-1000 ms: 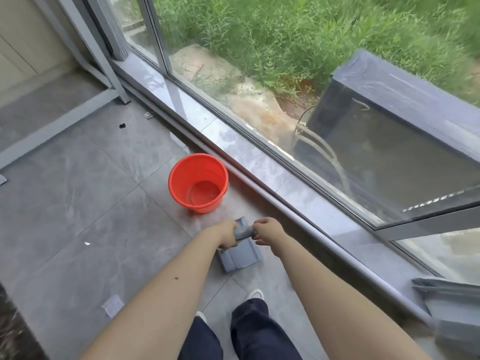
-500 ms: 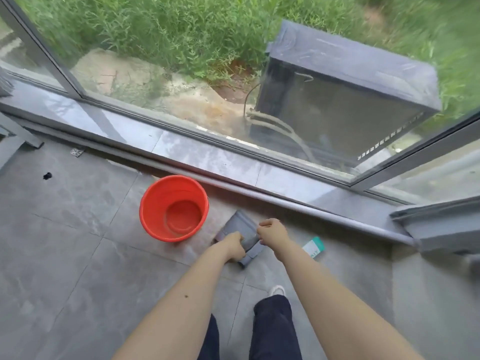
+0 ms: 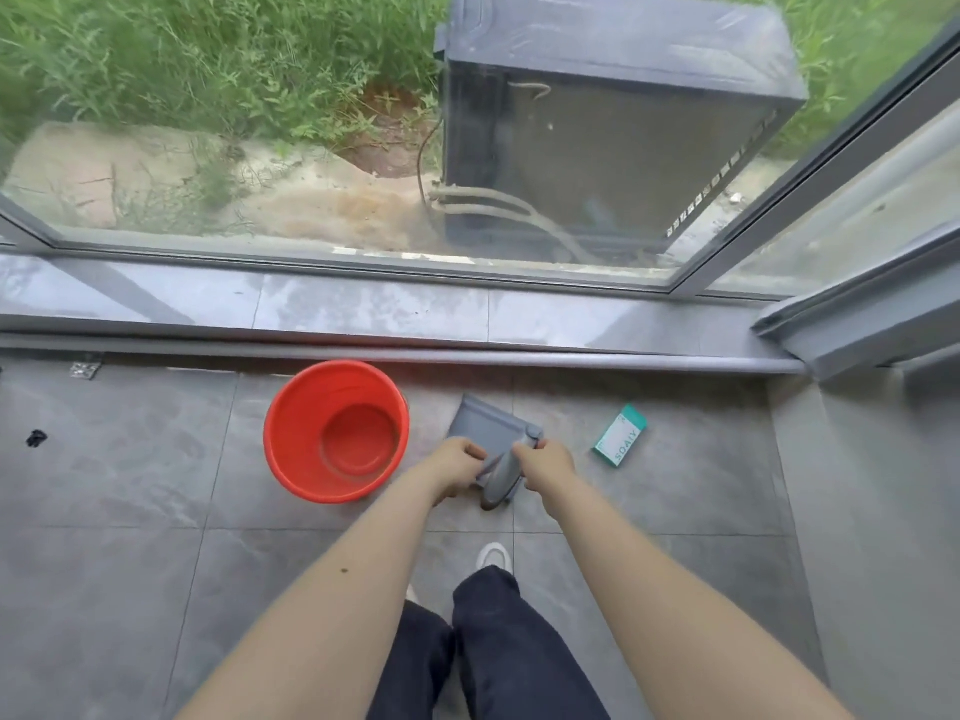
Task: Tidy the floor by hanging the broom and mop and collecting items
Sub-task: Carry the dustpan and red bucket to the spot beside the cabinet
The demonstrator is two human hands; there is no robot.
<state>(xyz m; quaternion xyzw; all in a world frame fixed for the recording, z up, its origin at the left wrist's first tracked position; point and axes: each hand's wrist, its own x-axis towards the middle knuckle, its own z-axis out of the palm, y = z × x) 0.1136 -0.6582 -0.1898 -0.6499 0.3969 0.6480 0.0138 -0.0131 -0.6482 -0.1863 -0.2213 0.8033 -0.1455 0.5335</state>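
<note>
While it is held above the floor: the grey dustpan [image 3: 491,431] is kept between both hands, its flat pan pointing away toward the window and its handle pointing back toward the person.
Dustpan position: it is seen just right of the bucket and left of the small box, in front of the sill; whether its far edge touches the tiles cannot be told.
Left hand [image 3: 457,467]: its fingers are curled round the near left edge of the dustpan, where pan and handle meet.
Right hand [image 3: 543,462]: its fingers are curled round the near right corner of the dustpan, by the top of the handle.
Bucket [image 3: 336,431]: a red bucket is stood upright on the floor, mouth open upward, just beside the left hand.
Box [image 3: 621,434]: a small green and white box is laid flat on the tiles, to the right of the right hand and apart from it.
Floor [image 3: 130,563]: grey tiles are seen, with a small black scrap [image 3: 36,438] lying far left.
Sill [image 3: 363,309]: a grey ledge is run along the foot of the window.
Outside: a dark grey unit [image 3: 613,122] is seen through the glass, with grass and bare soil around it.
Person: dark trousers [image 3: 498,652] and a white shoe tip [image 3: 494,556] are seen below the arms.
</note>
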